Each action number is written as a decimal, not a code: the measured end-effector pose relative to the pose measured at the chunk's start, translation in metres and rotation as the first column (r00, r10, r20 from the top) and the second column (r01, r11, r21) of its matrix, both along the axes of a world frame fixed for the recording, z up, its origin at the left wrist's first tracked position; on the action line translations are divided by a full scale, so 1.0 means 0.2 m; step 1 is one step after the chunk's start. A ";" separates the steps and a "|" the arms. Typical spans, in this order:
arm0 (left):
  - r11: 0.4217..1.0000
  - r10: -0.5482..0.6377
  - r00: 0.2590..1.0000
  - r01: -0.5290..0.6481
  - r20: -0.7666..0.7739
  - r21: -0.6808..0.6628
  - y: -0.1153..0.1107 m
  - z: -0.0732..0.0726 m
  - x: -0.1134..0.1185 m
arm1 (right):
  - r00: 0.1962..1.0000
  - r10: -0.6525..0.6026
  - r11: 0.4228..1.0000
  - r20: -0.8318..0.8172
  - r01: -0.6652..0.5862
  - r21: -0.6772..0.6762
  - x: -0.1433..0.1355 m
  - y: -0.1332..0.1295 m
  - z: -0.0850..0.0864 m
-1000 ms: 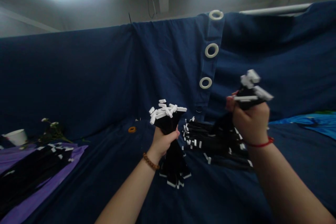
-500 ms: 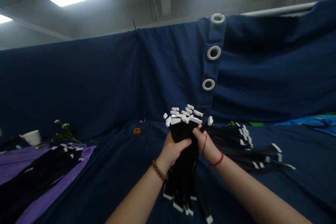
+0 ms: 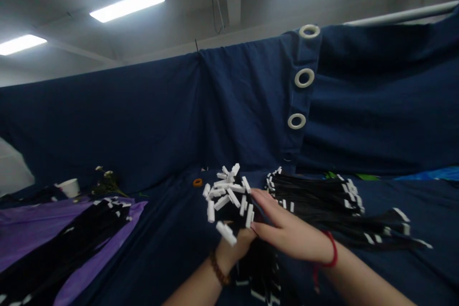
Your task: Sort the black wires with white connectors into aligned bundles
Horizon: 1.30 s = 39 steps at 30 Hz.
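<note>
A bundle of black flat cables (image 3: pixel 258 267) with white connectors on its ends stands roughly upright in front of me. My left hand (image 3: pixel 238 244) is closed around it just below the upper connectors, its fingers partly hidden behind them. Those white connectors (image 3: pixel 229 189) fan out unevenly above the grip, facing me. My right hand (image 3: pixel 287 227) lies against the right side of the bundle, fingers stretched and thumb apart, fingertips touching the outer connectors. The cables' lower ends hang down below my hands, also tipped with white connectors.
More black cables (image 3: pixel 319 196) lie in piles on the blue cloth at the right. Another pile (image 3: pixel 53 244) rests on purple cloth (image 3: pixel 71 291) at the left. Behind it are a white cup (image 3: pixel 70 188) and small flowers (image 3: pixel 107 181). An orange tape roll (image 3: pixel 197 182) lies further back.
The bundle has tilted its connector ends towards me and moved slightly left. My right hand has gone from gripping the bundle to lying stretched along its side. The view has shifted somewhat.
</note>
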<state>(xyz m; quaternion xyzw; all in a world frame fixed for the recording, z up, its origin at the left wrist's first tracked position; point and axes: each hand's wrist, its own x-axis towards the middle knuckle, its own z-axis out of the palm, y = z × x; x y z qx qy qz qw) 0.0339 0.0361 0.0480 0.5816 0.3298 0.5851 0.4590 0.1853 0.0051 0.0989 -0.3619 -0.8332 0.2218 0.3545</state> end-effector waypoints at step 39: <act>0.903 0.024 0.392 0.386 -0.920 0.188 0.14 -0.34 -0.02 | 0.435 -0.688 0.715 0.581 0.270 0.645 0.97 0.10 -0.67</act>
